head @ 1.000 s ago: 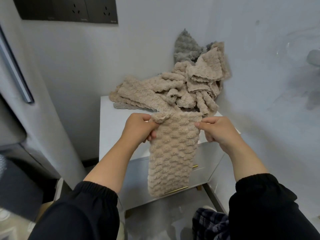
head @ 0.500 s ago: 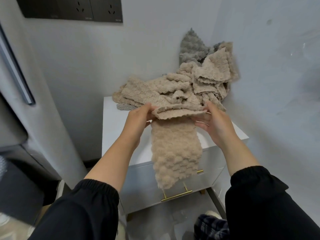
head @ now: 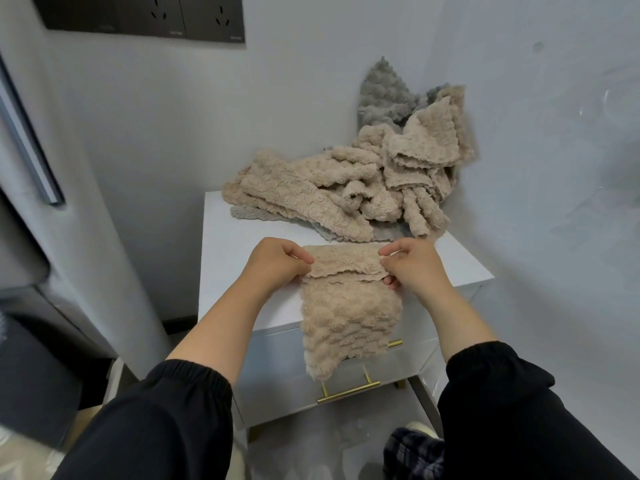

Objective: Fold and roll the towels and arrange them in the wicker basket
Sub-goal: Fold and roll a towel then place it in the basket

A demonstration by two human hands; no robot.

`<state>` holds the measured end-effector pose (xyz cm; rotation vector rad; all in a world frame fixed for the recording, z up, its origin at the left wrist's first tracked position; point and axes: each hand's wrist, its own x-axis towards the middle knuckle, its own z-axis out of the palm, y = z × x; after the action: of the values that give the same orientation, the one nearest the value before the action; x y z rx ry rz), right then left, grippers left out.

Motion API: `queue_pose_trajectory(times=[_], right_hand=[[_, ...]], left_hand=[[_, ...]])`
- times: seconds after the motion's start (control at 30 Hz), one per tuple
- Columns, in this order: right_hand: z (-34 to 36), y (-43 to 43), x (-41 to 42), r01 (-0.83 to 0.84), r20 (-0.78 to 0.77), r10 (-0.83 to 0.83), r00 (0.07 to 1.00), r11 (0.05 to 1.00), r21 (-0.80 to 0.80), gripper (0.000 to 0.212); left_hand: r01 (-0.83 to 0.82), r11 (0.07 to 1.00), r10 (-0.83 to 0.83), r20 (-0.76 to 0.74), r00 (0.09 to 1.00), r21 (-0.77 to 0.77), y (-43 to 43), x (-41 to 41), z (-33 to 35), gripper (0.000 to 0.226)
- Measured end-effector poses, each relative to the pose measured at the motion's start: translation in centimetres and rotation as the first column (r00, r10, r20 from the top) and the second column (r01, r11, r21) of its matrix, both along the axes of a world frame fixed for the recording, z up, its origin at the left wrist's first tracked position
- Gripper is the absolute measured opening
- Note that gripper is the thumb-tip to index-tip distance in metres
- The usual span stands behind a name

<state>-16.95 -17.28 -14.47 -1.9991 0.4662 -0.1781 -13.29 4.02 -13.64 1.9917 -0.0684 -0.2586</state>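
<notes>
White bedside cabinet (head: 277, 382) in a room corner; its tabletop (head: 228, 244) carries the towels. Big loose heap of beige towels (head: 311, 192) at the back of the tabletop, crumpled, unfolded, leaning up against the right wall. A grey towel (head: 384, 91) sticks up behind the heap in the corner; more grey fabric peeks out under the heap's near side. Black sleeves (head: 156, 427) on both forearms, low in the frame. Single beige towel (head: 349, 313) lies apart from the heap at the tabletop's front edge: top strip is on the surface with its upper edge folded over toward the person, the rest hangs down the drawer front, lowest corner near the gold drawer handle (head: 348, 393). Left hand (head: 273, 265) pinches the folded top edge at its left corner, thumb and fingers curled on the fabric. Right hand (head: 415, 265) pinches the same edge at the right corner, fingers curled, some tucked under the fold. Hands level with each other, towel stretched between them. Dark socket panel (head: 145, 15) on the back wall, top left
</notes>
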Motion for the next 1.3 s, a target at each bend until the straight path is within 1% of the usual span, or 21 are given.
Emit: queue_pose_trajectory(times=[0.07, 0.13, 0.17, 0.2, 0.3, 0.37, 0.47, 0.53, 0.57, 0.6, 0.63, 0.67, 0.7, 0.77, 0.83, 0.93, 1.0, 1.07, 1.17, 1.23, 1.3], right_hand=[[-0.1, 0.1, 0.0, -0.024, -0.015, 0.022, 1.000, 0.986, -0.163, 0.010], [-0.2, 0.2, -0.1, -0.039, -0.022, 0.034, 0.999, 0.947, -0.320, 0.012], [-0.3, 0.3, -0.2, -0.042, -0.025, 0.035, 0.999, 0.934, -0.355, 0.013], [-0.4, 0.3, -0.2, -0.051, -0.030, 0.043, 0.999, 0.929, -0.367, 0.018], [-0.3, 0.0, -0.1, -0.113, -0.070, 0.094, 0.993, 0.918, -0.379, 0.043], [-0.1, -0.2, -0.1, -0.148, -0.071, 0.132, 0.989, 0.927, -0.346, 0.053], [0.2, -0.4, -0.2, -0.183, -0.081, 0.169, 0.982, 0.956, -0.229, 0.056], [0.5, -0.6, -0.2, -0.181, -0.099, 0.170, 0.980, 0.978, -0.107, 0.055], [0.6, -0.7, -0.3, -0.173, -0.109, 0.167, 0.980, 0.984, -0.051, 0.052], [0.8, -0.8, -0.4, -0.170, -0.130, 0.168, 0.977, 0.985, -0.005, 0.047], [1.0, -0.8, -0.5, -0.169, -0.147, 0.172, 0.974, 0.985, 0.037, 0.038], [1.2, -0.9, -0.6, -0.176, -0.163, 0.184, 0.969, 0.982, 0.064, 0.027], [1.3, -0.9, -0.7, -0.186, -0.167, 0.198, 0.966, 0.979, 0.080, 0.020], [1.4, -0.9, -0.6, -0.188, -0.143, 0.197, 0.970, 0.980, 0.070, 0.026], [1.6, -0.7, -0.6, -0.142, -0.062, 0.147, 0.987, 0.987, 0.070, 0.023], [1.8, -0.5, -0.5, -0.090, 0.057, 0.086, 0.995, 0.993, 0.078, 0.022], [1.7, -0.4, -0.3, -0.071, 0.096, 0.067, 0.993, 0.997, 0.037, 0.017], [1.5, -0.2, -0.1, -0.055, 0.124, 0.044, 0.991, 0.995, 0.080, 0.014], [1.3, -0.2, 0.1, -0.036, 0.178, 0.011, 0.984, 0.990, 0.136, 0.014], [1.0, -0.4, 0.1, -0.033, 0.204, 0.014, 0.979, 0.996, 0.088, 0.016], [0.8, -0.6, -0.1, -0.033, 0.176, 0.034, 0.984, 0.999, -0.005, 0.021]], left_hand=[[0.027, 0.996, -0.030, 0.044, 0.999, 0.083, -0.1, 0.2, -0.3, 0.009], [0.013, 0.983, -0.033, 0.105, 0.994, 0.183, -0.4, 0.3, -0.7, 0.018], [0.003, 0.972, -0.035, 0.136, 0.990, 0.236, -0.6, 0.3, -1.0, 0.023], [-0.004, 0.957, -0.046, 0.164, 0.985, 0.292, -0.8, 0.4, -1.3, 0.025], [-0.026, 0.900, -0.084, 0.231, 0.969, 0.434, -1.1, 0.3, -1.5, 0.025], [0.000, 0.885, -0.120, 0.229, 0.966, 0.466, -1.0, 0.5, -1.4, 0.036], [0.074, 0.903, -0.165, 0.183, 0.969, 0.423, -0.7, 0.7, -1.2, 0.068], [0.102, 0.920, -0.164, 0.136, 0.977, 0.378, -0.7, 0.7, -1.1, 0.076], [0.115, 0.933, -0.160, 0.106, 0.981, 0.342, -0.7, 0.8, -1.1, 0.070], [0.124, 0.948, -0.154, 0.083, 0.985, 0.294, -0.6, 0.8, -1.1, 0.055], [0.125, 0.962, -0.143, 0.059, 0.988, 0.242, -0.5, 0.9, -1.1, 0.033], [0.118, 0.973, -0.128, 0.041, 0.991, 0.201, -0.4, 0.8, -1.0, 0.021], [0.105, 0.980, -0.111, 0.026, 0.993, 0.169, -0.4, 0.9, -1.1, 0.025], [0.067, 0.988, -0.074, 0.039, 0.997, 0.140, -0.5, 1.1, -1.3, 0.025], [0.036, 0.991, -0.045, 0.076, 0.996, 0.128, -0.7, 0.9, -1.0, 0.024], [0.024, 1.000, -0.026, 0.118, 0.993, 0.012, -0.9, 0.7, -0.2, 0.012], [0.007, 0.996, 0.006, 0.149, 0.989, -0.086, -1.0, 0.5, 0.2, 0.021], [-0.001, 0.991, 0.028, 0.199, 0.980, -0.132, -1.1, 0.4, 0.0, 0.023], [-0.016, 0.990, 0.052, 0.265, 0.963, -0.139, -1.4, 0.5, -0.2, 0.021], [-0.004, 0.992, 0.039, 0.279, 0.960, -0.123, -1.4, 0.6, -0.3, 0.022], [0.022, 0.996, 0.004, 0.277, 0.961, -0.090, -1.3, 0.6, -0.6, 0.022]])
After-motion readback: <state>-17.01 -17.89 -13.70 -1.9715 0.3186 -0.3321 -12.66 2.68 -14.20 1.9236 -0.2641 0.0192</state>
